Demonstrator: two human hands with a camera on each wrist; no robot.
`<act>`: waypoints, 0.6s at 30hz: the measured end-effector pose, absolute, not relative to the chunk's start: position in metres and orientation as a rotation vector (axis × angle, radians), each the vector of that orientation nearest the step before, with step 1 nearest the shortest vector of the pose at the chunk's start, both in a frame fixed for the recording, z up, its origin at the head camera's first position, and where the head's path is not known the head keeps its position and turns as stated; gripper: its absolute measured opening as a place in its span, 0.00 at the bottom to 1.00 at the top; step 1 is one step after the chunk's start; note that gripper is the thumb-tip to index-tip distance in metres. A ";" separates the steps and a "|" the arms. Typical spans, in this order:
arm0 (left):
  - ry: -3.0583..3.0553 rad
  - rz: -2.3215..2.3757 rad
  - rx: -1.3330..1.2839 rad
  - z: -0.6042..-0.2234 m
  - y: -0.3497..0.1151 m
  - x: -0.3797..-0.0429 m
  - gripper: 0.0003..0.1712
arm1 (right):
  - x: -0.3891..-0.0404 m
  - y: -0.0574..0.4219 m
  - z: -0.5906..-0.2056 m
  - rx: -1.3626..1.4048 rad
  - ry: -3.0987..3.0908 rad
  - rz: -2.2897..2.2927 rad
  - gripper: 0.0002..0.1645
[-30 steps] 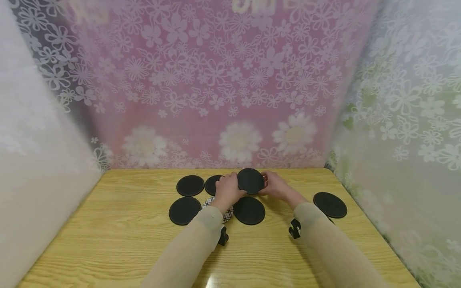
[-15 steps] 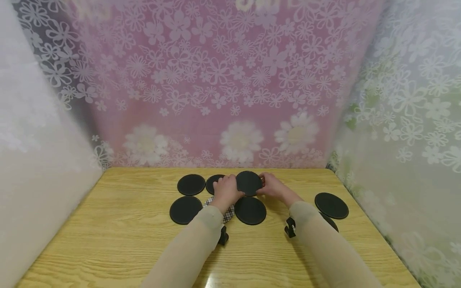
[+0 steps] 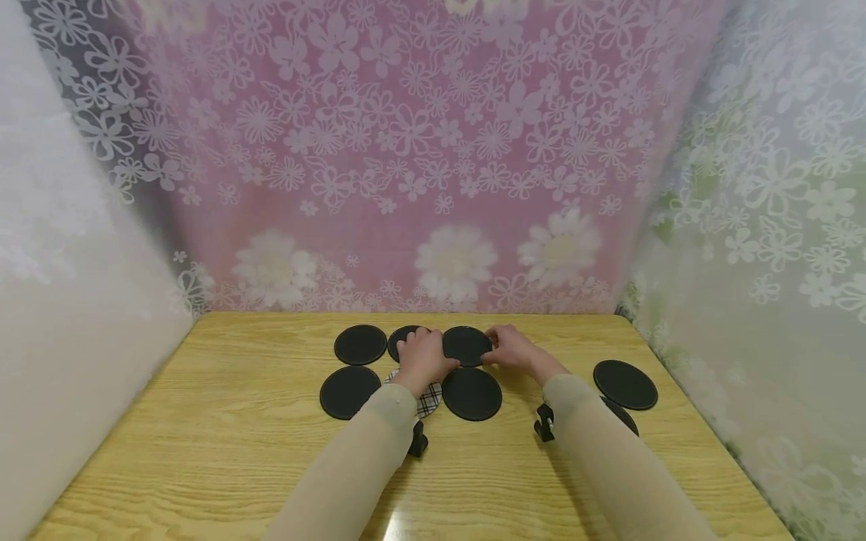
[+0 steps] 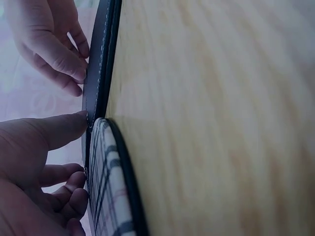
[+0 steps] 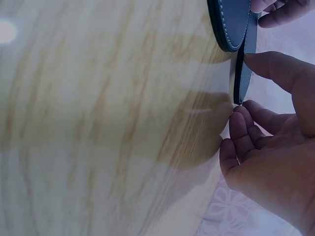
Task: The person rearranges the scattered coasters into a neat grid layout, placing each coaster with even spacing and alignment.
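Observation:
A black round coaster (image 3: 467, 346) with a stitched rim lies at the right end of the back row, between my two hands. My left hand (image 3: 425, 359) holds its left edge, thumb toward the front and fingers curled behind. At the opposite edge, my right hand (image 3: 516, 352) pinches the rim between thumb and fingers. Under my left wrist a plaid-faced coaster (image 3: 430, 401) is partly covered. In the left wrist view its checked face (image 4: 108, 182) shows close to my left thumb. Another black coaster (image 3: 471, 394) sits just in front of the held one.
More black coasters lie to the left: one at the back left (image 3: 361, 345), one back middle (image 3: 401, 343), one front left (image 3: 348, 392). Two overlap at the right, the upper one (image 3: 625, 385) fully visible. A floral curtain (image 3: 379, 188) borders the wooden table (image 3: 237, 451).
The held coaster has come down and slightly toward me, now level in the back row. My right hand has shifted a little left with it; the left hand has barely moved.

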State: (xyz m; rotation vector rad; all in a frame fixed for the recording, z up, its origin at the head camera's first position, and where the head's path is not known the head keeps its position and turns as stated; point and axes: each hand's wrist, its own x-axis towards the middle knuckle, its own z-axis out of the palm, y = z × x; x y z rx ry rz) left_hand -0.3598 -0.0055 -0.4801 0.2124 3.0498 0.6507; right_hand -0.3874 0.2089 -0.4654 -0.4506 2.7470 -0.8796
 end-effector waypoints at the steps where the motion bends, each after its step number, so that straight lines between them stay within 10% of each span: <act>1: 3.047 0.649 0.214 -0.480 -0.005 -0.360 0.38 | -0.388 0.209 -0.465 -0.458 2.751 -0.862 0.36; 18: 3.038 0.646 0.253 -0.474 -0.009 -0.354 0.35 | -0.385 0.209 -0.464 -0.472 2.758 -0.824 0.38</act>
